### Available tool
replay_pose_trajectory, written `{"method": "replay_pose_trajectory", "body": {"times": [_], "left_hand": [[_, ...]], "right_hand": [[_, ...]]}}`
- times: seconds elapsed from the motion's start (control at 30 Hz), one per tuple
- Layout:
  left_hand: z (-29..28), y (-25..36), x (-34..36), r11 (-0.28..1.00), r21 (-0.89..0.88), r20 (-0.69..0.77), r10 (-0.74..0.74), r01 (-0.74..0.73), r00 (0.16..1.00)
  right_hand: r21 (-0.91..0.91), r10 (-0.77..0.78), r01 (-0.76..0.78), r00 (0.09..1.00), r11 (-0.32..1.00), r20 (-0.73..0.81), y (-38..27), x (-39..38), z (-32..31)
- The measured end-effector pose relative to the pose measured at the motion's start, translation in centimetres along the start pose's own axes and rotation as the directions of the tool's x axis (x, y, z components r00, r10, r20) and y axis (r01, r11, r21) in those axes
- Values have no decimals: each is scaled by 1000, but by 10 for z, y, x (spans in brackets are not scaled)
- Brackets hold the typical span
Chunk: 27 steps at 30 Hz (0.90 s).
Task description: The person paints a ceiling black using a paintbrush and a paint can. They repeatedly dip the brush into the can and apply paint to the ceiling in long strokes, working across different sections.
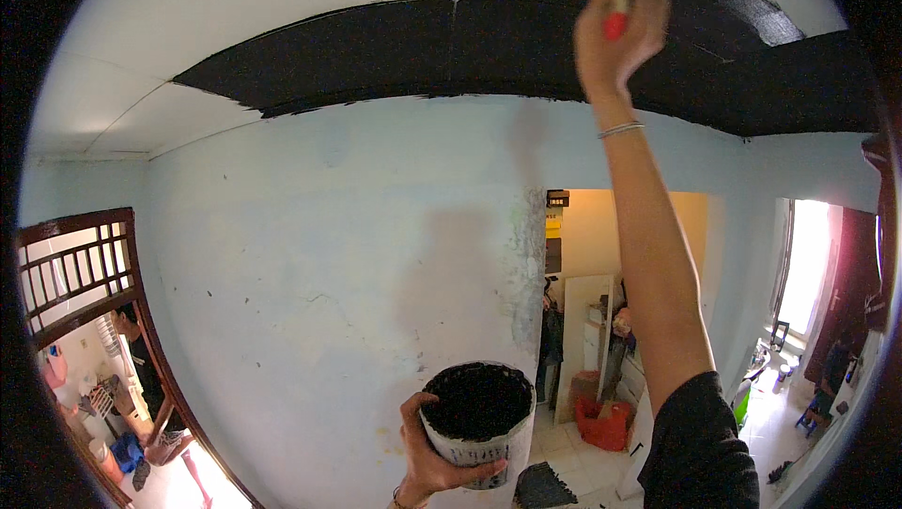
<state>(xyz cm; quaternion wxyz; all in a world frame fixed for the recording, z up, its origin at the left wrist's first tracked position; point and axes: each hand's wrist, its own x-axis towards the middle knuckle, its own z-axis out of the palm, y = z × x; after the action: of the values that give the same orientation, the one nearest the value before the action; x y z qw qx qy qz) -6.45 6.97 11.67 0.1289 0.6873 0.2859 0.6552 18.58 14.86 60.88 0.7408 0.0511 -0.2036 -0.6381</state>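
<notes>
Overhead, my right hand [646, 31] grips a paintbrush with a red-ended handle [615, 26]. Its bristles are blurred against the ceiling, at a pale streak within the black paint [357, 56]. To the left, bare white ceiling [254, 6] meets the ragged edge of that paint. Low in front of me, my left hand [428, 460] is wrapped round a whitish tub [476, 453], fingers under its side and thumb near the rim. Thick black paint [477, 404] coats the inside of the tub, which tilts slightly.
A pale blue wall [310, 255] with scuffs stands ahead. Through the doorway at left, a person [143, 359] in dark clothing is partly visible. Beyond the middle opening lie a red plastic bag [603, 422] and a leaning board [575, 349]. A dark object [543, 487] rests on the floor below.
</notes>
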Motion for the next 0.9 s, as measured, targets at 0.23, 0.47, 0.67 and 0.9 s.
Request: {"method": "replay_pose_trajectory", "body": {"times": [0.23, 0.47, 0.67, 0.9], "left_hand": [[-3, 4, -3, 998, -45, -63, 41, -43, 997], [-1, 13, -2, 990, -136, -64, 38, -47, 997], [-4, 13, 0, 991, -115, -64, 64, -71, 996], [-5, 9, -5, 988, -155, -12, 19, -21, 1000]], "right_hand": [[533, 22, -94, 990, 841, 140, -86, -28, 21], [456, 15, -123, 972, 882, 233, -52, -2, 11], [590, -106, 4, 985, 807, 138, -63, -8, 16], [478, 64, -116, 990, 871, 124, -55, -6, 14]]}}
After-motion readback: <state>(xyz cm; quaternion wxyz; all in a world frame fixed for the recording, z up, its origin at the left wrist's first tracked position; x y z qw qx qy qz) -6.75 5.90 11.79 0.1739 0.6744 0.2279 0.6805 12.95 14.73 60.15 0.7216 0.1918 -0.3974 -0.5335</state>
